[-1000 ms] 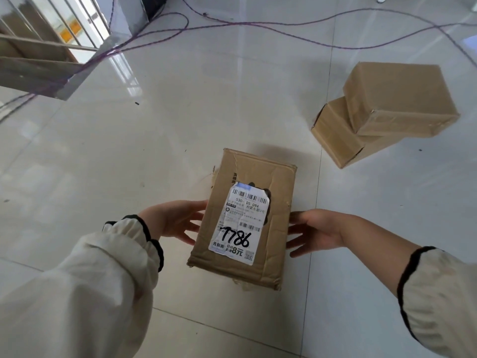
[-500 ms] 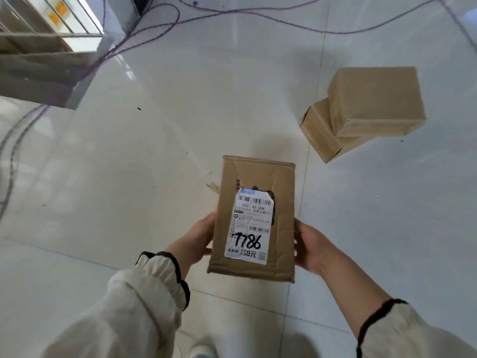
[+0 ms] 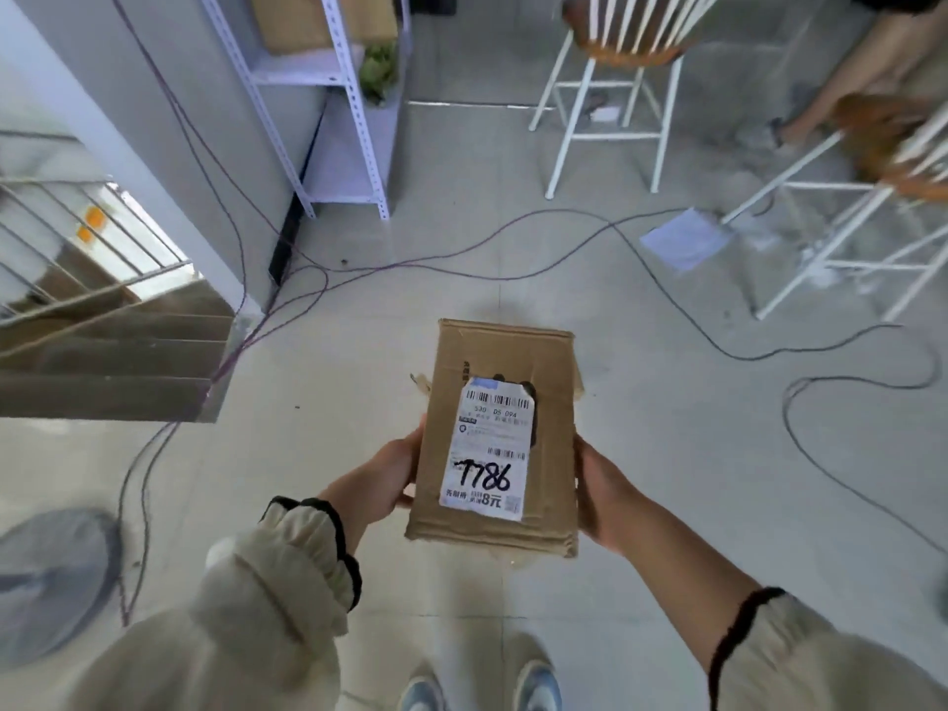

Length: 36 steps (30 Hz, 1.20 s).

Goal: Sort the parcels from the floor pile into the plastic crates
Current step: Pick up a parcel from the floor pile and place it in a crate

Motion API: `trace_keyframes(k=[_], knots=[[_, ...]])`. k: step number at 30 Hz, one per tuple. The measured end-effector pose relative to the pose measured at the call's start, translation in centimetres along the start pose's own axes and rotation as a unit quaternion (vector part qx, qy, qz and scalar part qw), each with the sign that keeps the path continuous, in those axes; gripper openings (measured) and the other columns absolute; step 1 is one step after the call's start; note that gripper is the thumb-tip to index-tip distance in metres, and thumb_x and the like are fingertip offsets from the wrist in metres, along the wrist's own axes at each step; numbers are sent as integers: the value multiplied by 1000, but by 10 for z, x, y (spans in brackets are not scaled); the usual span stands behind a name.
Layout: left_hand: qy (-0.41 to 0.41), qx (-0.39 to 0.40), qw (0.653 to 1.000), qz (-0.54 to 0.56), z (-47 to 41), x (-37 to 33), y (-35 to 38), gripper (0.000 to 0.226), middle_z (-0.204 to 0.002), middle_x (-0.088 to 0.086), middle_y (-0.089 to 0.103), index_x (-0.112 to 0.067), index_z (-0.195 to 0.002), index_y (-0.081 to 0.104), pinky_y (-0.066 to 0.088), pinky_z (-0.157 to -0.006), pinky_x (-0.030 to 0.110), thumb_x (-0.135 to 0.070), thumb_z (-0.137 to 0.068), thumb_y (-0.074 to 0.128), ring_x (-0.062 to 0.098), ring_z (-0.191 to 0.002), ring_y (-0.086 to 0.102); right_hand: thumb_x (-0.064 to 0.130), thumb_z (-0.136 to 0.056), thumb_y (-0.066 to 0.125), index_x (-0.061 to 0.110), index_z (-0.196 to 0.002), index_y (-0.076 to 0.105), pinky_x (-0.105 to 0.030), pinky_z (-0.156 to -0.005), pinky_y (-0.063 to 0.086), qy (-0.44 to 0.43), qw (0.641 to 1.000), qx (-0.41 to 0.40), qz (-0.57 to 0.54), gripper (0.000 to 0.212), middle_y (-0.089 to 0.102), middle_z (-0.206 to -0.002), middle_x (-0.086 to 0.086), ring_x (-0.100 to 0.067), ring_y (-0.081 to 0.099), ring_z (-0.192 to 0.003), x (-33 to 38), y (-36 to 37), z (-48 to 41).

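Observation:
A brown cardboard parcel [image 3: 554, 454] with a white shipping label marked 1786 is held in the air in front of me, above the tiled floor. My left hand [image 3: 384, 474] grips its left side and my right hand [image 3: 600, 490] grips its right side, with fingers wrapped underneath. No plastic crate and no floor pile are in view.
Purple and black cables [image 3: 461, 259] trail across the floor. A white metal shelf [image 3: 354, 120] stands at the back, with white-legged chairs [image 3: 605, 94] to its right and a person's leg beyond. A stair opening with railing [image 3: 102, 279] lies left. A fan base [image 3: 51, 577] sits bottom left.
Both hands closed on the parcel and lifted it off the floor. My view swung up and away, and the two stacked boxes left the frame.

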<state>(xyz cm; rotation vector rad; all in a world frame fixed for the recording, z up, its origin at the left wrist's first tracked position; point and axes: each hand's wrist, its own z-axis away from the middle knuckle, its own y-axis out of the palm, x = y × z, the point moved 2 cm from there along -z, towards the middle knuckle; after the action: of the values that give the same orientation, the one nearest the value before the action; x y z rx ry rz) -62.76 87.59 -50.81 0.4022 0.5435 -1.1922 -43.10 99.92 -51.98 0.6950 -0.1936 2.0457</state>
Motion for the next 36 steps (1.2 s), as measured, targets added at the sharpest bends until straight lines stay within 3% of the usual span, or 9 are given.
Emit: trace_keyframes(k=[3, 8, 10, 13, 16, 19, 23, 30, 36], knots=[[52, -36, 998, -27, 68, -72, 10, 52, -82, 1, 71, -23, -93, 68, 48, -64, 31, -46, -102, 22, 21, -81, 64, 75, -72, 50, 33, -117, 67, -45, -105, 42, -74, 997, 0, -3, 64, 64, -124, 4, -24, 51, -125, 57, 8, 71], [128, -36, 990, -44, 173, -150, 31, 51, -48, -5, 60, -18, -70, 59, 40, -55, 29, -37, -104, 26, 17, -62, 54, 75, -76, 44, 31, -114, 69, -49, -103, 44, -147, 988, -49, -13, 64, 66, -121, -1, -28, 60, -115, 113, 7, 181], [159, -29, 984, -70, 206, -169, 38, 47, -54, -3, 60, -18, -72, 58, 42, -56, 30, -36, -103, 28, 17, -61, 53, 78, -76, 42, 33, -119, 65, -49, -105, 42, -185, 981, -54, -24, 66, 65, -125, 1, -27, 59, -118, 121, 6, 223], [197, -7, 973, -123, 249, -187, 52, 40, -84, 4, 68, -20, -86, 63, 49, -66, 32, -42, -100, 32, 21, -80, 62, 71, -83, 40, 33, -121, 63, -46, -105, 41, -242, 967, -45, -59, 58, 66, -123, 3, -25, 60, -117, 125, 10, 281], [228, -9, 959, -169, 280, -196, 71, 38, -75, 3, 65, -20, -80, 61, 46, -62, 28, -38, -99, 34, 20, -72, 59, 65, -87, 41, 30, -121, 64, -45, -102, 44, -282, 954, -44, -87, 55, 66, -123, 1, -25, 61, -115, 112, 5, 322], [251, -2, 944, -214, 309, -200, 100, 36, -64, 0, 61, -19, -75, 58, 41, -56, 25, -32, -99, 34, 17, -64, 55, 74, -75, 46, 30, -117, 67, -49, -101, 46, -258, 954, -96, -116, 64, 66, -122, 0, -28, 62, -113, 87, -13, 357], [270, 49, 926, -258, 340, -196, 160, 34, -67, 0, 61, -20, -81, 59, 44, -57, 26, -33, -99, 33, 17, -62, 54, 68, -72, 49, 25, -115, 67, -54, -100, 44, -261, 932, -187, -169, 63, 65, -124, -6, -30, 63, -112, 43, -55, 410], [322, 188, 871, -319, 419, -140, 323, 39, -71, 4, 63, -18, -78, 62, 46, -61, 29, -38, -100, 37, 20, -62, 55, 62, -74, 53, 19, -113, 68, -58, -98, 44, -270, 861, -332, -275, 61, 62, -126, -11, -34, 61, -113, -85, -138, 552], [250, 387, 795, -394, 498, -13, 475, 66, -101, 3, 74, -27, -104, 69, 50, -76, 32, -73, -89, 24, 23, -97, 66, 70, -63, 58, 21, -123, 62, -59, -107, 33, -263, 756, -445, -401, 78, 63, -127, -8, -34, 53, -123, -255, -166, 709]])
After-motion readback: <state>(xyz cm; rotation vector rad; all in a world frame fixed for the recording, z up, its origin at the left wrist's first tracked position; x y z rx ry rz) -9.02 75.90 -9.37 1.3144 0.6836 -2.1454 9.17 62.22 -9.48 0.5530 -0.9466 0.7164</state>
